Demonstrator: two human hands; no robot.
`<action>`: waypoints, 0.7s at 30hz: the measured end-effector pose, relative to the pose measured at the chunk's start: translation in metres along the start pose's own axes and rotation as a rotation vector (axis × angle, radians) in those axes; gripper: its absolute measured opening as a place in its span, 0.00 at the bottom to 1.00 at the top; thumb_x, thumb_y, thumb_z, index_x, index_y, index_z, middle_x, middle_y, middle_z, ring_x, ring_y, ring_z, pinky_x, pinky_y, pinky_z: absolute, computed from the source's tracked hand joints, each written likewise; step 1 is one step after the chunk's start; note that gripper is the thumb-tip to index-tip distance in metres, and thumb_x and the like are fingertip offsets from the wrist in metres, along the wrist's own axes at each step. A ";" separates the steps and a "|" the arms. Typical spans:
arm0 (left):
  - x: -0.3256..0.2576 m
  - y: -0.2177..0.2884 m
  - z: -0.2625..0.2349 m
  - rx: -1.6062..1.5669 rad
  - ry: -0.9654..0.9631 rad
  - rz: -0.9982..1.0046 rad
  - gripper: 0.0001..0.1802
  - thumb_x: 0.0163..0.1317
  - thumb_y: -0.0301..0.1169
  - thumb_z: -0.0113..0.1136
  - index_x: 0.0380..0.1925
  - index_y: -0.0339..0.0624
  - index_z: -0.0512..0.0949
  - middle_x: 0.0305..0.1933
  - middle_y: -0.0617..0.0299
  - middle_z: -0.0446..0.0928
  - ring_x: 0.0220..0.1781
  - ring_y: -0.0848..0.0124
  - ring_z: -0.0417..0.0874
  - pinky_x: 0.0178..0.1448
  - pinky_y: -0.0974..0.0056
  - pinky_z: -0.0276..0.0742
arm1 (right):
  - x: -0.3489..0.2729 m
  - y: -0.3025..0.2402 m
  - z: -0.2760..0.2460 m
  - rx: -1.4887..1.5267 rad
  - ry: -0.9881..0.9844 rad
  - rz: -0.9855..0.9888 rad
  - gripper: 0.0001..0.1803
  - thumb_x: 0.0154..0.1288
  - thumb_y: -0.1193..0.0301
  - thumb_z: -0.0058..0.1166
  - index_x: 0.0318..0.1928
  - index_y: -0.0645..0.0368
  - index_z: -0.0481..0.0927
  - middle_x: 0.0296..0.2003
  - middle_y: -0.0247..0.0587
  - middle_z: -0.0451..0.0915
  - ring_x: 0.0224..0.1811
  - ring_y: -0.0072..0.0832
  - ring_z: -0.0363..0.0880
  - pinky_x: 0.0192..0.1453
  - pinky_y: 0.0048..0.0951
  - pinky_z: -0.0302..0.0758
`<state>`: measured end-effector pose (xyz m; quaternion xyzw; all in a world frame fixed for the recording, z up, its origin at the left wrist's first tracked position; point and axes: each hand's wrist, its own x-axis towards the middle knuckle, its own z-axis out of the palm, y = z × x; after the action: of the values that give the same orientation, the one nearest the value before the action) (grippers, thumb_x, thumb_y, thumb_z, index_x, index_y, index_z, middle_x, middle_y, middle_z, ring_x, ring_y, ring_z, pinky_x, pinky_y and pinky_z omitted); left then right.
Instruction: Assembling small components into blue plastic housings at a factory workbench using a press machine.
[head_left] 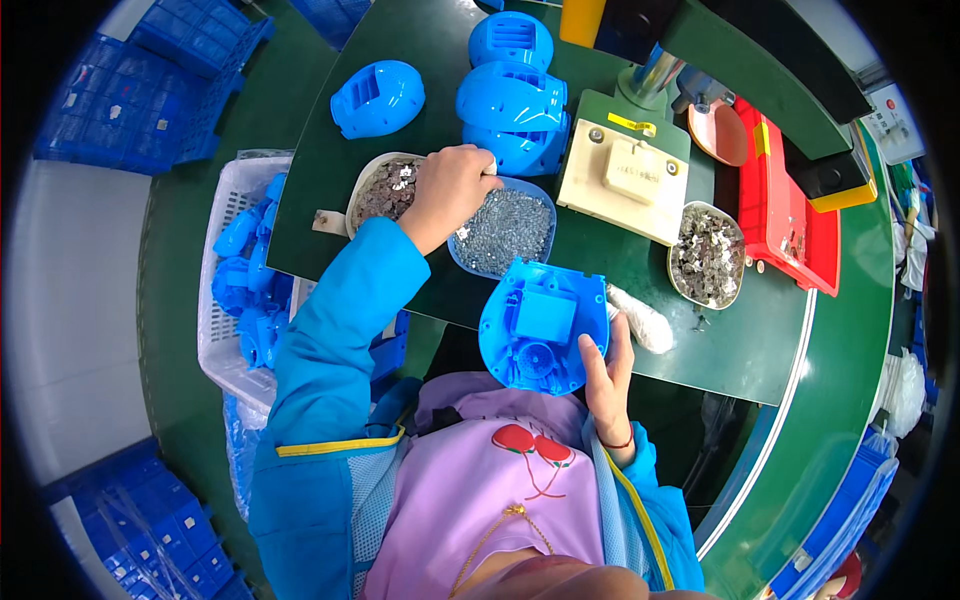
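My right hand (612, 385) grips the right edge of a blue plastic housing (545, 315), with the thumb on its near side. The ribbed, hollow inside of the housing faces up, showing a square box shape and a round grille. My left hand (455, 190) is above the gap between two bowls, its fingers curled together. Something whitish shows at its fingertips, too small to name. Under and beside that hand lie a bowl of small clear beads or pellets (505, 230) and a bowl of small metal parts (380, 195).
Several finished-looking blue shells (512, 100) stand at the back. A press with a cream fixture (625, 175) occupies the right, beside another bowl of metal parts (706, 255) and a red bin (780, 200). A white wrapped roll (645, 322) lies near the housing. Left stands a crate of blue parts (225, 330).
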<state>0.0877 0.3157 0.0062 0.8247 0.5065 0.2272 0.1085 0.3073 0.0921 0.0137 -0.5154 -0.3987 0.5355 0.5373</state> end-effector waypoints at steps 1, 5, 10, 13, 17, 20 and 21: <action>0.001 -0.002 -0.001 -0.031 -0.023 -0.002 0.12 0.47 0.34 0.75 0.25 0.39 0.83 0.28 0.53 0.80 0.31 0.52 0.83 0.34 0.51 0.75 | 0.001 0.001 0.001 0.005 -0.002 -0.001 0.25 0.70 0.75 0.53 0.64 0.71 0.66 0.58 0.46 0.74 0.61 0.28 0.71 0.67 0.30 0.66; 0.004 -0.003 -0.001 -0.048 -0.028 -0.002 0.13 0.47 0.34 0.75 0.24 0.39 0.81 0.28 0.52 0.80 0.31 0.50 0.82 0.35 0.49 0.74 | 0.002 0.003 0.001 0.020 0.007 -0.030 0.25 0.69 0.75 0.53 0.64 0.71 0.66 0.58 0.46 0.74 0.60 0.28 0.72 0.66 0.30 0.66; 0.017 0.018 0.006 0.055 -0.085 0.047 0.14 0.49 0.37 0.73 0.25 0.41 0.78 0.31 0.49 0.78 0.38 0.46 0.81 0.39 0.45 0.74 | 0.005 0.002 -0.011 -0.121 0.014 -0.080 0.23 0.68 0.71 0.56 0.61 0.67 0.70 0.49 0.45 0.79 0.51 0.28 0.77 0.57 0.31 0.74; 0.008 0.010 0.006 -0.015 -0.078 0.070 0.11 0.49 0.32 0.72 0.25 0.40 0.78 0.30 0.48 0.77 0.35 0.47 0.80 0.37 0.47 0.73 | 0.009 0.006 -0.013 -0.274 0.022 -0.222 0.24 0.67 0.64 0.58 0.59 0.65 0.73 0.46 0.51 0.80 0.48 0.34 0.82 0.53 0.34 0.78; -0.011 0.009 -0.010 0.061 0.000 0.116 0.06 0.53 0.28 0.68 0.30 0.39 0.83 0.31 0.50 0.80 0.33 0.49 0.82 0.37 0.50 0.76 | 0.009 0.017 -0.005 -0.154 -0.022 -0.201 0.24 0.67 0.61 0.58 0.57 0.63 0.72 0.44 0.52 0.81 0.47 0.39 0.83 0.50 0.38 0.79; -0.011 0.015 -0.007 0.107 0.085 0.195 0.05 0.57 0.27 0.66 0.29 0.37 0.83 0.30 0.51 0.80 0.33 0.49 0.82 0.37 0.51 0.77 | 0.003 0.011 -0.006 -0.138 0.027 -0.220 0.26 0.68 0.60 0.57 0.59 0.64 0.71 0.47 0.53 0.81 0.48 0.38 0.83 0.51 0.37 0.79; -0.011 0.013 -0.003 0.121 0.063 0.231 0.05 0.58 0.27 0.65 0.30 0.37 0.82 0.31 0.52 0.80 0.33 0.51 0.82 0.36 0.51 0.77 | -0.001 0.010 -0.007 -0.082 0.032 -0.195 0.27 0.68 0.60 0.56 0.60 0.64 0.71 0.47 0.53 0.81 0.48 0.38 0.83 0.51 0.37 0.79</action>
<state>0.0926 0.3001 0.0116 0.8751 0.4239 0.2329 0.0157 0.3125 0.0892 0.0030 -0.5041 -0.4601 0.4555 0.5715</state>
